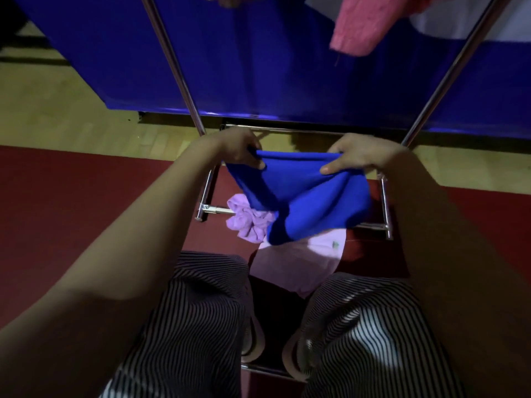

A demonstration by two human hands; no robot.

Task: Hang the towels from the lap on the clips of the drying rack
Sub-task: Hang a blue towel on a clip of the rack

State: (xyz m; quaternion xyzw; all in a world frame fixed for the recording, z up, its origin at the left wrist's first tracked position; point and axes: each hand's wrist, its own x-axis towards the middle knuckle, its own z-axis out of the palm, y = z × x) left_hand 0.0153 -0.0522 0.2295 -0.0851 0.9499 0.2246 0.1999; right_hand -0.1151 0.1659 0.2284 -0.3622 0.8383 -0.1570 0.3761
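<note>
The fingers (254,163) of the left hand (241,150) are curled round one end of the blue towel's (304,196) upper edge, and the right hand (359,156) pinches the other end, thumb on the near face. The edge runs nearly taut between them while the rest sags in deep, loose folds. By that drape I judge it soft, light and limp: no stiffness to help, and nothing fragile. It should grip well on its nap, not slip.

The best hold looks to be the one in use — the two ends of one edge — so the cloth hangs flat and a corner can be fed into a clip. A single thickness near each corner probably suits a clip better than a bunched fold.

Under the blue towel lies a crumpled lilac towel (247,222), and a pale pink cloth (296,265) rests between the knees in striped trousers (201,311).

The legs of the drying rack (172,61) rise on either side. A pink towel (362,27) hangs at the top — the clips themselves are out of view. Behind stands a blue panel (258,53).
</note>
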